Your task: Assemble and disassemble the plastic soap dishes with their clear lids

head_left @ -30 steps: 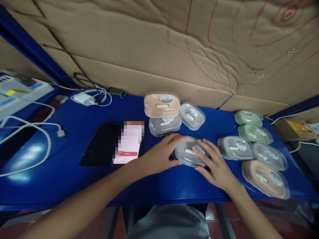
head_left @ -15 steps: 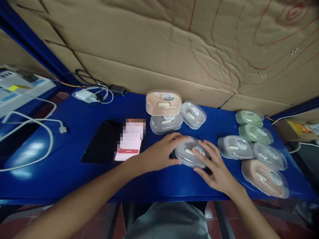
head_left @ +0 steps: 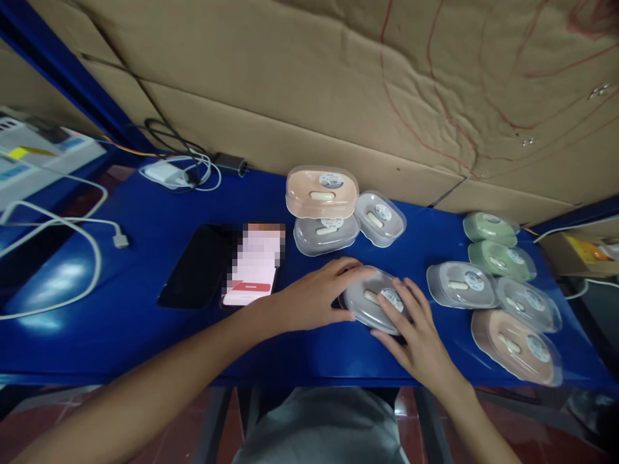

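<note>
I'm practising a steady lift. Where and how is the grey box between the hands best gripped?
I'd grip the grey box by its rounded ends, left hand from the left, right hand from the right: its oblong shape runs roughly left to right, so each end faces a hand.

The middle container (head_left: 360, 293) sits on the near middle of the tabletop (head_left: 309, 357), between the left hand (head_left: 314, 299) and the right hand (head_left: 423, 341). Far of it, an upper container (head_left: 304, 190) rests on a lower container (head_left: 314, 238); a side container (head_left: 384, 225) adjoins on the right. Five containers (head_left: 461, 287) form the right group: two far, two midway, one near. A phone (head_left: 256, 264) lies left of the middle container, with a flat device (head_left: 196, 267) at its left. The charger (head_left: 167, 174) and adapter (head_left: 229, 164) lie far left, before the cardboard panel (head_left: 271, 96).
</note>
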Tool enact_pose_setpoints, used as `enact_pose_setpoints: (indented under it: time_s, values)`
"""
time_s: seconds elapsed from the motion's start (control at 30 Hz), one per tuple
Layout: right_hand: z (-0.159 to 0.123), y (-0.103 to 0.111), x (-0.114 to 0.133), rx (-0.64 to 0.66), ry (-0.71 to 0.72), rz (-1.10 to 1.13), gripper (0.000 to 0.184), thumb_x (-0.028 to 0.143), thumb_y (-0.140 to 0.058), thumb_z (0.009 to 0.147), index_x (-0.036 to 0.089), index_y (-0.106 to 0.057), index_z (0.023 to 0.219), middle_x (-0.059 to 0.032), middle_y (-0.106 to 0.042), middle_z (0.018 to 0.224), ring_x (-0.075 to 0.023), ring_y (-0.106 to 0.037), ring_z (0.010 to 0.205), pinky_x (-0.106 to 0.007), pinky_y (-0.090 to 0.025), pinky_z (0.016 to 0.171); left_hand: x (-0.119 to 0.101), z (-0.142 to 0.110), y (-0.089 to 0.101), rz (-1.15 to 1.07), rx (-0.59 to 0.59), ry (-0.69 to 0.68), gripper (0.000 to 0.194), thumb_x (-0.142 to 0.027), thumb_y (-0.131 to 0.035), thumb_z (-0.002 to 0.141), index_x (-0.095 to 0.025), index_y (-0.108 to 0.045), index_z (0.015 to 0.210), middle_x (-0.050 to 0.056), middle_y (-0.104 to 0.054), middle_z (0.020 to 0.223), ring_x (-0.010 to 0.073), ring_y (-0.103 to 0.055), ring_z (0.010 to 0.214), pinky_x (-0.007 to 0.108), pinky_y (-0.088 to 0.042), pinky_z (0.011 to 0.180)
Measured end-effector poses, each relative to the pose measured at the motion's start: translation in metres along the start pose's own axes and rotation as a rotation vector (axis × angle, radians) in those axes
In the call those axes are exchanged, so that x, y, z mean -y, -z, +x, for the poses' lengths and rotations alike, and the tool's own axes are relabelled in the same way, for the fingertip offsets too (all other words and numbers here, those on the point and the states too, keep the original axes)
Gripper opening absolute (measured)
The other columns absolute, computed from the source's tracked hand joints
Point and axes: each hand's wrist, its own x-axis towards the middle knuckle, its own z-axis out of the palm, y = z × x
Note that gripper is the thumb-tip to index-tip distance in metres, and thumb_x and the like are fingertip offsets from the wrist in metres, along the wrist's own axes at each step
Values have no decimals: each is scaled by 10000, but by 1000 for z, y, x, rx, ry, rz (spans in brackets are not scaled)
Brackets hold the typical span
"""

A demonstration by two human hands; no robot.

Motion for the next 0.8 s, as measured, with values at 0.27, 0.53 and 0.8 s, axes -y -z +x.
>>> enact_pose_setpoints:
  time_s: [0.27,0.53,0.8]
  values:
    - [26,67,-42,-167,-188,-148,674,380,-671,1032,357,-425,1659,-94,-456,1690,-385,-457,1539,-656,-417,1251,-7,-1,-1,273,-38,3,685,-277,-691,1031,-290,-374,1637,120,-507,1609,287,-579,1434,462,-538,1150]
    - [85,61,-124,-91,-334,-214,635,596,-559,1016,232,-602,1535,-161,-597,1559,-407,-510,1488,-660,-408,1247,3,1,-2,736,-10,-194,235,-264,-588,1090,-183,-682,1290,95,-726,1243,274,-702,1132,430,-545,988]
    - [87,58,-40,-217,-356,44,568,549,-384,1118,229,-561,1552,-135,-570,1604,-329,-482,1529,-557,-377,1286,2,2,-3,827,-65,-242,161,-219,-572,1092,-175,-681,982,51,-712,955,239,-684,894,386,-487,800]
